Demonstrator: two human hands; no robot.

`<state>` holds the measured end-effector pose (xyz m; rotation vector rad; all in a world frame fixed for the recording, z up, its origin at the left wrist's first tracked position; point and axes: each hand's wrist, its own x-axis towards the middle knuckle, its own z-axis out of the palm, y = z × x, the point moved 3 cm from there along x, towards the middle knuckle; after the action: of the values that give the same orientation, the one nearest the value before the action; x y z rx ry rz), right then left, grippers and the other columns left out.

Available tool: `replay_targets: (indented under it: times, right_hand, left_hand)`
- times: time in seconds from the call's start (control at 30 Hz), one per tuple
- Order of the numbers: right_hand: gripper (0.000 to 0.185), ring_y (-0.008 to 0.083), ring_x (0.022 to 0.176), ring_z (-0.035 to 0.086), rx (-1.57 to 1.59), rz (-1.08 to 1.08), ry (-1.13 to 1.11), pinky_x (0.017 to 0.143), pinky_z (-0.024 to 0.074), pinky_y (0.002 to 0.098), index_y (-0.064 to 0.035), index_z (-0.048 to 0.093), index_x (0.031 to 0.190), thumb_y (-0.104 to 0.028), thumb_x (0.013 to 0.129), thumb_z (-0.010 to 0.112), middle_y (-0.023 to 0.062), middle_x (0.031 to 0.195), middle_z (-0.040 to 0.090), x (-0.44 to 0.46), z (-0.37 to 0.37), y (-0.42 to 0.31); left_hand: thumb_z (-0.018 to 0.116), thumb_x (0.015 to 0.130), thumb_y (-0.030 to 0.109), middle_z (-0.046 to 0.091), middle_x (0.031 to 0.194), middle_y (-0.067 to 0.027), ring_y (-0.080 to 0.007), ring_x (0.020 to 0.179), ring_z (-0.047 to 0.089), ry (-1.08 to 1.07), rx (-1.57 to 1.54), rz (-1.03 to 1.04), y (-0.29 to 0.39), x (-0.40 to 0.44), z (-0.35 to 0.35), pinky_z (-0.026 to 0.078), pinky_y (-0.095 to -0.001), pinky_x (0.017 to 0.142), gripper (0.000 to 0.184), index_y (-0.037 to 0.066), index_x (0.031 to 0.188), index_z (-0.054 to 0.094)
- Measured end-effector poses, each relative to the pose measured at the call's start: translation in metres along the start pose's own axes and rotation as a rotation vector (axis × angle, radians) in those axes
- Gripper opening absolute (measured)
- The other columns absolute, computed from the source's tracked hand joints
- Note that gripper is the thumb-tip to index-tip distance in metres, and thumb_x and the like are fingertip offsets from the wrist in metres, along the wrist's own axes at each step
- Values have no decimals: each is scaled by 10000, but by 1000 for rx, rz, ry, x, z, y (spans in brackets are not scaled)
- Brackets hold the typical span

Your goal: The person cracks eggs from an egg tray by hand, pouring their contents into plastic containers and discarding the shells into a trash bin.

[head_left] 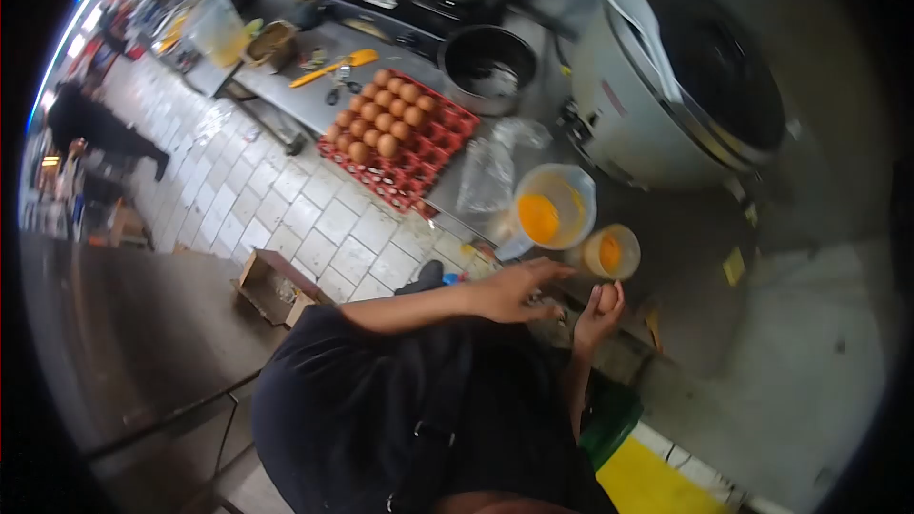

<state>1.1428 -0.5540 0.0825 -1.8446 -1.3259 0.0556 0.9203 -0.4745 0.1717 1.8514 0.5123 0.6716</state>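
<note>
My right hand point(599, 317) is closed around a brown egg point(607, 299), just below a small plastic cup point(611, 251) with orange yolk in it. To its left, my left hand point(522, 291) has its fingers apart and holds nothing. Above it stands a clear plastic jug point(552, 207), tilted in view, with bright yolk at its bottom. A red egg tray point(443, 138) lies farther left on the counter, with several brown eggs point(384, 119) in its upper left part and bare cups along its right and lower sides.
A big rice cooker point(624, 100) with a white ladle point(643, 24) stands at right. Behind the tray are a black pot point(487, 67), a stove point(381, 14) and an orange spatula point(333, 68). A plastic bag point(488, 171) lies beside the jug. Another person point(105, 124) stands far left.
</note>
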Motion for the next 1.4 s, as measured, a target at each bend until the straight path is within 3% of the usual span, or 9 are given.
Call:
replay_targets:
  times: [0.1,0.2,0.33,0.43,0.5,0.6,0.9,1.07,1.4]
  right_hand:
    - [464,392,1001,597,61,272,320,884,481,449,-23,518,1363,-253,975,628,222,1155,585,-15,-9,69]
    - [413,356,1016,613,-452,-30,242,896,500,428,-25,522,1366,-224,1007,578,185,1142,605,-47,5,139]
    - [425,328,1003,614,-484,56,203,873,518,405,-33,540,1349,-292,1014,566,169,1048,620,-33,4,129]
    - [432,197,732,569,137,180,335,588,477,292,-101,542,1337,-407,1041,466,97,976,608,-2,-13,121]
    - [627,49,564,416,659,648,207,465,326,201,-122,495,1388,-608,1008,386,-1,877,592,39,-34,60]
    - [781,76,509,410,914,610,-143,444,305,238,-129,527,1393,-714,984,210,2,770,577,87,-27,43]
    - [894,148,623,558,502,794,-244,490,404,281,-13,671,905,-813,905,274,88,786,620,138,13,58]
    - [946,522,1068,599,84,603,-174,970,441,535,128,678,1026,-706,967,235,380,1056,636,153,16,65]
    - [849,520,982,622,-387,335,-247,919,467,561,85,711,930,-599,1011,215,338,941,666,159,-12,40]
  left_hand:
    - [684,916,243,635,1169,-149,-273,1112,621,-127,-142,-78,13,-4,2,502,-370,936,507,22,1346,533]
    - [664,918,242,674,1080,-147,-291,1010,667,-65,-146,-175,7,-4,10,512,-372,880,456,27,1306,558]
    - [638,931,288,677,1065,-152,-329,1000,664,-160,4,-108,13,16,15,528,-393,868,439,45,1290,573]
    - [607,939,353,676,1067,-175,-336,987,667,-134,457,237,2,49,31,541,-430,835,468,65,1306,563]
    - [583,935,407,666,1064,-223,-353,936,676,-210,720,228,-7,87,49,554,-457,768,549,62,1356,505]
    - [610,905,356,656,1071,-219,-388,871,670,-241,838,311,-9,142,71,551,-462,716,617,66,1412,411]
    - [571,920,364,630,933,-201,-392,792,669,-318,922,442,-58,205,71,550,-475,664,566,-43,1277,407]
    - [526,957,380,620,999,-220,-403,797,668,-332,919,406,-87,219,78,553,-472,656,643,-87,1350,325]
    - [542,961,321,548,1156,-254,-444,937,625,-397,806,445,-103,237,79,534,-476,801,559,-64,1308,335]
